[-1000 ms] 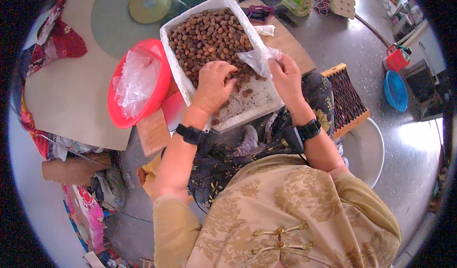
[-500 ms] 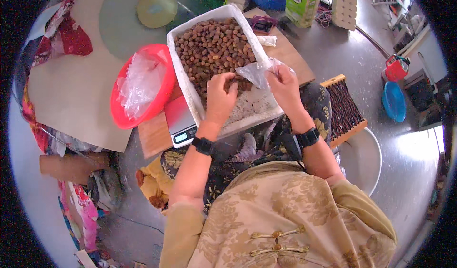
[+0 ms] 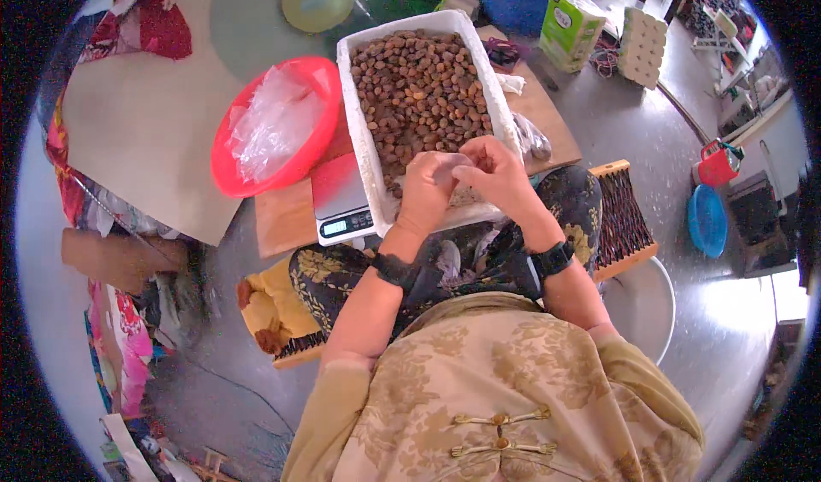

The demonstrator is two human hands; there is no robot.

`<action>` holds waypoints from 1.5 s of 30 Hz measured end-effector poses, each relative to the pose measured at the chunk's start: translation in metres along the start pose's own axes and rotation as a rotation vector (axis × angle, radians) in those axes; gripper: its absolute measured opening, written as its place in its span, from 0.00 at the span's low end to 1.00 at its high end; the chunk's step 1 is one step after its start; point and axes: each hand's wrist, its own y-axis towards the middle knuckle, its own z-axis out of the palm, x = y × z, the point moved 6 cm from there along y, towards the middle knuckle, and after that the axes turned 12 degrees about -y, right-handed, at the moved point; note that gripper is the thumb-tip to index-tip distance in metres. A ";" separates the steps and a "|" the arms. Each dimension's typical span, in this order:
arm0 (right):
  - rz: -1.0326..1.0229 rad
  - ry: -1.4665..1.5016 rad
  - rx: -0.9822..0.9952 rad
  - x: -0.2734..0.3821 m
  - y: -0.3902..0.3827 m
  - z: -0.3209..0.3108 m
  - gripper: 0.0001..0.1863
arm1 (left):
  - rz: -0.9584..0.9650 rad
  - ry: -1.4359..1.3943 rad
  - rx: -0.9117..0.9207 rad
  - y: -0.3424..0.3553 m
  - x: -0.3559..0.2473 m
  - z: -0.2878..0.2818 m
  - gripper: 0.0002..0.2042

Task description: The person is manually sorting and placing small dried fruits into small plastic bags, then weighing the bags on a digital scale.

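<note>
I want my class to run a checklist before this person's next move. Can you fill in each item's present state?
1. Left hand and right hand above the foam box: ok, close together at its near end.
2. Brown pieces available: ok, they cover most of the box floor.
3. Clear plastic within the red basin: ok, heaped.
4. Scale display lit: ok.
5. Box resting off the scale: cannot tell; they overlap in view.
6. Anything pinched between the hands: cannot tell.
</note>
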 end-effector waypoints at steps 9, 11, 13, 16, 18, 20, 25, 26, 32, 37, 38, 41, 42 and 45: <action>0.058 -0.056 -0.024 -0.021 0.001 0.002 0.07 | -0.421 -0.292 -0.087 -0.007 0.030 -0.009 0.10; 0.052 -0.053 -0.046 -0.023 0.001 0.003 0.07 | -0.287 -0.178 -0.260 -0.008 0.035 -0.019 0.10; 0.050 -0.050 -0.069 -0.024 0.001 0.003 0.07 | -0.158 -0.088 -0.499 -0.015 0.027 -0.033 0.07; 0.002 -0.075 -0.087 -0.022 0.000 0.003 0.06 | -0.427 -0.330 -0.349 -0.017 0.037 -0.025 0.09; -0.157 -0.207 -0.119 -0.012 0.000 0.002 0.06 | -0.474 -0.478 -0.253 -0.013 0.031 -0.017 0.10; -0.199 -0.276 -0.110 0.006 -0.005 0.006 0.06 | -0.624 -0.443 -0.091 -0.012 0.034 -0.011 0.10; -0.342 -0.363 -0.113 0.018 -0.010 0.011 0.06 | -0.609 -0.573 -0.050 -0.015 0.048 -0.009 0.11; -0.308 -0.352 -0.077 0.013 -0.009 0.012 0.06 | -0.614 -0.572 -0.031 -0.015 0.050 -0.008 0.11; -0.113 -0.314 0.019 0.002 -0.008 0.014 0.15 | -0.693 -0.634 0.029 -0.018 0.051 -0.008 0.11; -0.179 -0.294 0.017 0.015 -0.009 0.015 0.22 | -0.604 -0.630 0.086 -0.017 0.046 -0.007 0.10; -0.166 -0.327 0.050 0.008 -0.008 0.015 0.21 | -0.610 -0.635 0.101 -0.016 0.047 -0.006 0.10; -0.101 -0.322 0.117 -0.008 -0.007 0.014 0.19 | -0.549 -0.705 0.101 -0.014 0.047 -0.004 0.08; -0.050 -0.283 0.152 -0.015 -0.007 0.015 0.16 | -0.550 -0.706 0.102 -0.014 0.047 -0.003 0.08; 0.039 -0.056 0.202 -0.017 -0.005 0.015 0.10 | -0.667 -0.693 0.065 -0.015 0.045 -0.003 0.09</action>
